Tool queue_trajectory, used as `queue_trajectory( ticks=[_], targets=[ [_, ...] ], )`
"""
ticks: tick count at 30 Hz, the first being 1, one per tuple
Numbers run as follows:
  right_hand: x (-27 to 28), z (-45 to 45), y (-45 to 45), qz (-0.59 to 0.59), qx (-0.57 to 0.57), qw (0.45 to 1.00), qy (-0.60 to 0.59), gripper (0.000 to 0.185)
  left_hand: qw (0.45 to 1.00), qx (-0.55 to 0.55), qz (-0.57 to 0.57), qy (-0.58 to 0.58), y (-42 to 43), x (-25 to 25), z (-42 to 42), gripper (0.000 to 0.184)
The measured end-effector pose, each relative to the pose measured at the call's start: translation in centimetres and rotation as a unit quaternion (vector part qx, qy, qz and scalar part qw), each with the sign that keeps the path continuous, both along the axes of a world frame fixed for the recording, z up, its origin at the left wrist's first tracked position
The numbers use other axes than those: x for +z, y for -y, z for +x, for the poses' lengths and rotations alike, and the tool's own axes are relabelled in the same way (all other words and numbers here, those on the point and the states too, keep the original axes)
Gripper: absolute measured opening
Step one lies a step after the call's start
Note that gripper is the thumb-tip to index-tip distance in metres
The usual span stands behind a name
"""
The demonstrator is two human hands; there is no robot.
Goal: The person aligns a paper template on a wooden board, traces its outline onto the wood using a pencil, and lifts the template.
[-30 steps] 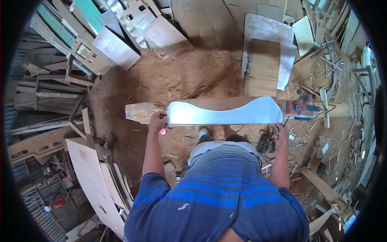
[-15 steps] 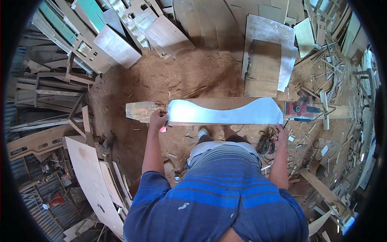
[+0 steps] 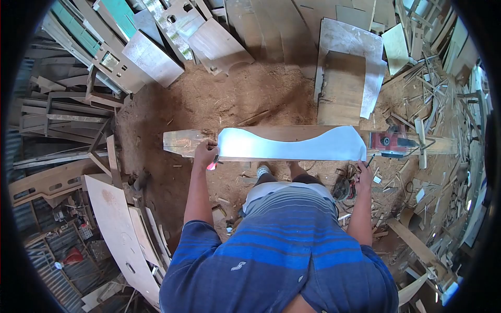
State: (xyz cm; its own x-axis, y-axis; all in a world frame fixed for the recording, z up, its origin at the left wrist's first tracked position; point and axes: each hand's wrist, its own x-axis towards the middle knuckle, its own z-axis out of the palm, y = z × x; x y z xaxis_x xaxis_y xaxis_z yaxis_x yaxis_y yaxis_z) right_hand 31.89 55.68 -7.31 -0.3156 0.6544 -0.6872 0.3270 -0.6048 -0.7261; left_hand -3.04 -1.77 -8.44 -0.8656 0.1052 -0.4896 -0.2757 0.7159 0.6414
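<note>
A white sheet template (image 3: 292,150) with a wavy upper edge lies over a brown wooden board (image 3: 292,132) on a long plank (image 3: 180,144). My left hand (image 3: 205,152) is closed at the template's left end, fingertips against its edge. A small pink-and-black object (image 3: 212,166) sticks out below that hand; its kind is unclear. At the lower right corner of the template, my right hand (image 3: 363,176) is closed around a thin dark pencil (image 3: 371,160). Its fingers touch or nearly touch the template's edge.
A red electric planer (image 3: 387,142) rests on the plank's right part. Sawdust and wood scraps cover the ground, thick at the right (image 3: 422,94). Cut panels (image 3: 342,83) lean at the back, and a large pale panel (image 3: 112,224) stands at the left.
</note>
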Motion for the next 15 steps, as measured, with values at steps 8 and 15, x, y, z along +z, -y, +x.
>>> queue_trajectory(
  ticks=[8, 15],
  targets=[
    [0.15, -0.03, 0.17, 0.000, -0.005, 1.000, 0.005, 0.014, 1.000, 0.000, 0.001, -0.005, 0.32, -0.68, -0.14, 0.024],
    [0.03, 0.16, 0.03, 0.002, 0.011, 1.000, -0.008, 0.017, 1.000, -0.002, 0.005, -0.012, 0.08, -0.24, -0.09, 0.023]
  ],
)
